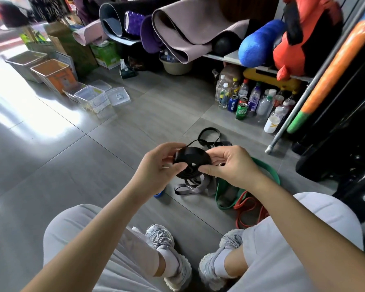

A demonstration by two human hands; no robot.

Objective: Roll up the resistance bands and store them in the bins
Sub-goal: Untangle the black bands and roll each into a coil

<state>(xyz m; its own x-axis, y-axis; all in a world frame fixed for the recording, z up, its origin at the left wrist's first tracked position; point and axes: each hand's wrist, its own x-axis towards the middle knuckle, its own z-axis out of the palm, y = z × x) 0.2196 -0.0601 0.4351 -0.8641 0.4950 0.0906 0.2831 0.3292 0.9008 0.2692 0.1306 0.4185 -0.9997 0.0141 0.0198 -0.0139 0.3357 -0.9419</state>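
**Black band half-rolled, held above the floor**

A person sits over a grey tiled floor (89, 169), knees apart, with both hands raised in front. Between them is a wide black rubber resistance band (190, 158), wound into a flat coil with a hole showing at its centre. The left hand (159, 165) has its grip clenched on the coil's left edge, thumb across the front. The right hand (230, 166) pinches the right edge between thumb and fingers. A loose tail of the same black band seems to trail back from the coil toward the floor.

Under and beyond the hands lies a heap of other bands: a broad green loop (269, 172), a thinner red loop (249, 210) just beside it, grey straps (199, 186) and a thin black loop (209, 133).

Well apart, at the far left, stand 2 clear plastic bins (92, 99), an orange bin (54, 75) and a grey bin (26, 62). Bottles and cans (248, 101) crowd the floor below a shelf of rolled mats (177, 32).
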